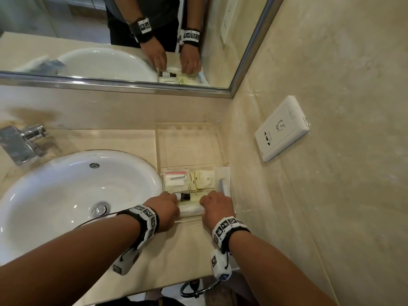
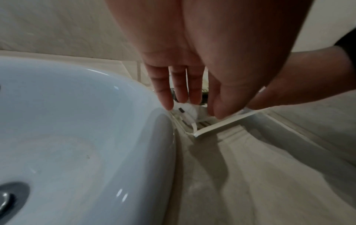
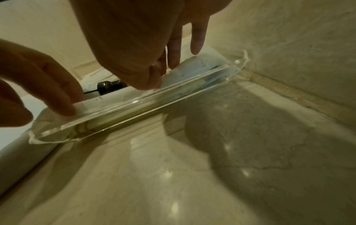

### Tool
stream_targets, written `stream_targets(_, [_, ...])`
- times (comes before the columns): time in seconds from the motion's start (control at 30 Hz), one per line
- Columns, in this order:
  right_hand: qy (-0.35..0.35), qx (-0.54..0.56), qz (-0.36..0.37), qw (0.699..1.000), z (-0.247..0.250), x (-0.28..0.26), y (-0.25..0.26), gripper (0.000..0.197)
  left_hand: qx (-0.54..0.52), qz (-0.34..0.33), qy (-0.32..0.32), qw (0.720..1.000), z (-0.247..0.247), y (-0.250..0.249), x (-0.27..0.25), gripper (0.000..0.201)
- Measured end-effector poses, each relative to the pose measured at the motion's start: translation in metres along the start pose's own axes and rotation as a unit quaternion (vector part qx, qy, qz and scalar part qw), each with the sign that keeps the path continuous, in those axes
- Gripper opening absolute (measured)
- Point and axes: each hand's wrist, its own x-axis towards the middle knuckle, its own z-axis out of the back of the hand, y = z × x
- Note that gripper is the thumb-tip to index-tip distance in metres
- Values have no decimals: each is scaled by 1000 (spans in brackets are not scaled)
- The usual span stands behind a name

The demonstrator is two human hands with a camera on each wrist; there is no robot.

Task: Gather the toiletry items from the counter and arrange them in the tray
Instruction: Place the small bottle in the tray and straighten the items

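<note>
Under both hands (image 1: 170, 208), white packet (image 1: 191, 210) half-hidden

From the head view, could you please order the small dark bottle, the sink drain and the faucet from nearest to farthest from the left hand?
1. Small dark bottle: in the tray, right at the left hand's fingertips.
2. Sink drain: in the basin, to the hand's left.
3. Faucet: at the far left, behind the basin.

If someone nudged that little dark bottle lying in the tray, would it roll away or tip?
The small dark bottle lies on its side and looks round, so it would probably roll rather than tip. It likely wouldn't go far: the clear tray has walls, and packets sit beside it. It looks light for its size.
</note>
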Motion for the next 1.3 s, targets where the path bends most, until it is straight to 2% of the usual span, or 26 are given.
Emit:
stream_targets(0.17, [14,30,-39,999,-6,-1,-13,36,-3,-5,7,1000,-5,6,2,29])
stream_targets(0.33, [26,54,-51,997,-9,3,-16,37,-5,20,40,999,-16,4,8,25])
stream_targets(0.57, [42,66,-71,994,-6,4,-14,34,-15,7,63,998,-9,3,3,33])
stream_targets(0.7, [48,58,-67,995,5,4,-15,39,-49,-18,2,999,4,5,-7,33])
stream_targets(0.83, [12,42,-32,999,27,16,-7,42,-79,25,-56,995,24,16,-22,33])
stream_targets(1.0, [-17,72,31,997,61,40,37,36,-102,97,-108,984,48,42,-53,33])
stream_targets(1.3, [-37,38,149,987,105,66,166,35,-169,216,-158,949,47,114,-137,31])
